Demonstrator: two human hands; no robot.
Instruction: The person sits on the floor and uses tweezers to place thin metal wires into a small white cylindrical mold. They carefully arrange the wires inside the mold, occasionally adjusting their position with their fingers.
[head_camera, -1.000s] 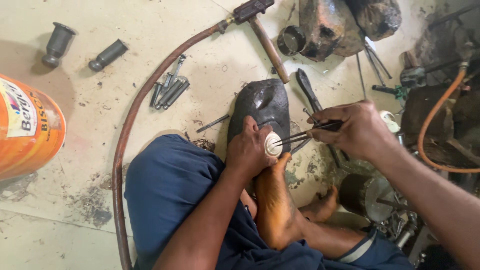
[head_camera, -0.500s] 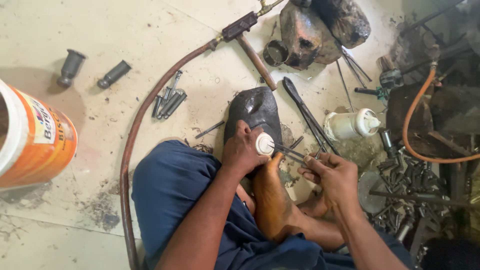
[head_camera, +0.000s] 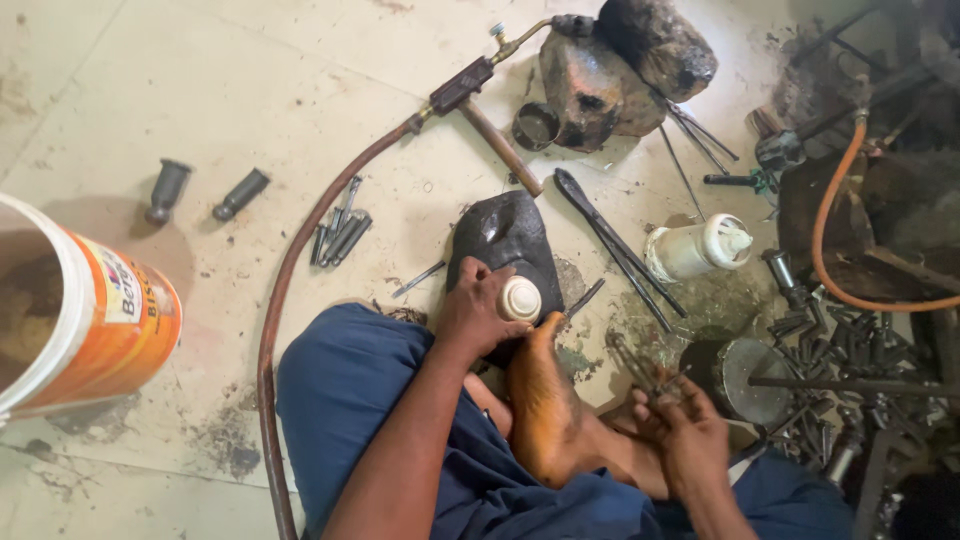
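Left hand (head_camera: 480, 312) clenched around small white round cap (head_camera: 519, 298), pressed against dark rounded block (head_camera: 505, 238) mid-floor, just above bare foot (head_camera: 545, 400). Right hand (head_camera: 685, 432) lower right, fingers closed on thin metal pliers-like tool (head_camera: 640, 365), tips pointing up-left. Long dark tongs (head_camera: 610, 235) flat on floor right of block, white plastic bottle (head_camera: 697, 250) just beyond. Torch with brown hose (head_camera: 290, 290) curving down floor's left side. Orange-and-white bucket (head_camera: 80, 310) at left edge.
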